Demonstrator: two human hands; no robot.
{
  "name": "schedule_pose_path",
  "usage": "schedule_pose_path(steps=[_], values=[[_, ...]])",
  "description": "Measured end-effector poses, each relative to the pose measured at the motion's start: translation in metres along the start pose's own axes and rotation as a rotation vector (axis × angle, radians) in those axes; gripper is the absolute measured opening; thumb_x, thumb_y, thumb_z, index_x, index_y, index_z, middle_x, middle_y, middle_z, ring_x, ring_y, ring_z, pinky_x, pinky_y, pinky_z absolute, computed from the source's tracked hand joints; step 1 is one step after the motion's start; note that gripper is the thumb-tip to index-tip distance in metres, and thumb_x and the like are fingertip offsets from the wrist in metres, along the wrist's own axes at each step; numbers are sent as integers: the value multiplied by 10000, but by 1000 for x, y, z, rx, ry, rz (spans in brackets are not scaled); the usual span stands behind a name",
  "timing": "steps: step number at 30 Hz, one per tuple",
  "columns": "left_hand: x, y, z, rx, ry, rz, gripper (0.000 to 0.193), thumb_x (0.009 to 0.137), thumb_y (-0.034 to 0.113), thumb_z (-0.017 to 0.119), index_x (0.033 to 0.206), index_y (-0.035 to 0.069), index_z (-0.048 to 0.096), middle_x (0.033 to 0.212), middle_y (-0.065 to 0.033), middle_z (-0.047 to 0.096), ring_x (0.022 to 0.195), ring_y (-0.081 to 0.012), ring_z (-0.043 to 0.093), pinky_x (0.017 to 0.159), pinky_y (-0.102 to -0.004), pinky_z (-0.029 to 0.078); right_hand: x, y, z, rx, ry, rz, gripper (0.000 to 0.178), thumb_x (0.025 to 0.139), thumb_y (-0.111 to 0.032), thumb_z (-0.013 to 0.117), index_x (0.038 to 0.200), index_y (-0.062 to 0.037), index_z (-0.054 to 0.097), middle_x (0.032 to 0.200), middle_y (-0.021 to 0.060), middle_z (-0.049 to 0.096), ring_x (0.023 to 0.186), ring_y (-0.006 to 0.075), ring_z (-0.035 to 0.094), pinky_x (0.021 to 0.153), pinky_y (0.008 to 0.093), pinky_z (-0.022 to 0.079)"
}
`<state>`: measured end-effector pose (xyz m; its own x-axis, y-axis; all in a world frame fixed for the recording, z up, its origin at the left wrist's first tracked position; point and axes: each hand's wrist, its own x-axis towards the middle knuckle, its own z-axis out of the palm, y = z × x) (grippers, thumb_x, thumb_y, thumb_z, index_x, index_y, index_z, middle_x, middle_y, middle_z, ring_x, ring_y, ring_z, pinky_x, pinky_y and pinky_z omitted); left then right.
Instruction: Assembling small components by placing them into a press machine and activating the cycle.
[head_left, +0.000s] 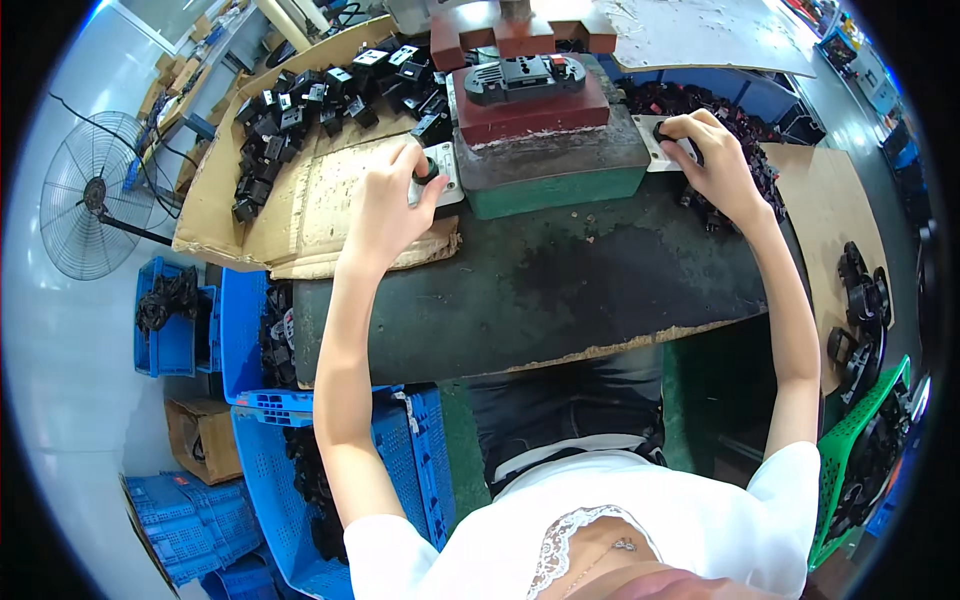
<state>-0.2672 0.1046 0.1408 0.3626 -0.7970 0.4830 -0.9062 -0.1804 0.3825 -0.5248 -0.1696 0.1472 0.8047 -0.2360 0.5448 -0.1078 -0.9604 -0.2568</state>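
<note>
At the press block (pixel 545 150) in the middle of the dark tabletop (pixel 540 285), both hands sat on the side buttons. Left hand (pixel 385 205) rested on the black button (pixel 425 170) on its small grey plate just left of the press, fingers curled over it, grip loosely closed on the knob, thumb alongside. Right hand (pixel 715 160) covered the matching button (pixel 665 132) just right of the press, fingers bent down over it; how tightly it held I could not tell. Two buttons set apart on either side probably kept both hands off the die. On the red plate (pixel 530 108) atop the press lay one black plastic part (pixel 525 75), flat, centred under the ram. Left of the press, a cardboard tray (pixel 250 215) held a heap of similar black parts (pixel 310 105), near that hand. Right of the press, more dark parts (pixel 735 125) lay behind the right hand. Blue crates (pixel 250 350) stood below the tabletop, left; a fan (pixel 90 195) farther left.
</note>
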Motion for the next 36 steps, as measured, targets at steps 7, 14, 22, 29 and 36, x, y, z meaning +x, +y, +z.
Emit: schedule_pose_path(steps=[7,14,22,29,36], values=[[1,3,-1,-14,3,22,218,737,110,682,773,12,491,764,-141,534,718,-342,532,639,-390,424,-2,1,-1,-11,21,4,147,783,-10,653,919,-13,596,827,102,594,776,252,594,710,327,484],[-7,5,-5,-37,-11,-67,162,789,120,677,831,27,550,761,-77,540,481,-153,481,482,-283,377,-49,13,-42,-171,164,1,148,736,4,664,861,-59,619,778,63,618,747,224,589,716,319,464],[-3,1,-5,-110,-12,12,65,849,-2,571,818,1,513,805,-37,416,491,-72,355,447,-241,274,-205,107,-146,-1094,315,941,479,811,-271,636,1198,-28,494,1166,140,571,1105,303,523,900,414,444],[4,-1,-3,-137,-5,42,80,844,1,577,793,-3,515,750,-30,413,492,-66,370,448,-227,282,-216,105,-167,-1028,173,1170,351,795,-293,648,1076,-92,591,1130,80,581,1101,264,531,881,412,471],[24,-4,8,-4,244,164,173,825,111,650,908,23,527,903,-77,542,829,-200,518,736,-315,413,-220,77,-196,-876,51,1474,363,827,-354,603,977,-25,624,1023,176,643,961,333,619,791,431,508]])
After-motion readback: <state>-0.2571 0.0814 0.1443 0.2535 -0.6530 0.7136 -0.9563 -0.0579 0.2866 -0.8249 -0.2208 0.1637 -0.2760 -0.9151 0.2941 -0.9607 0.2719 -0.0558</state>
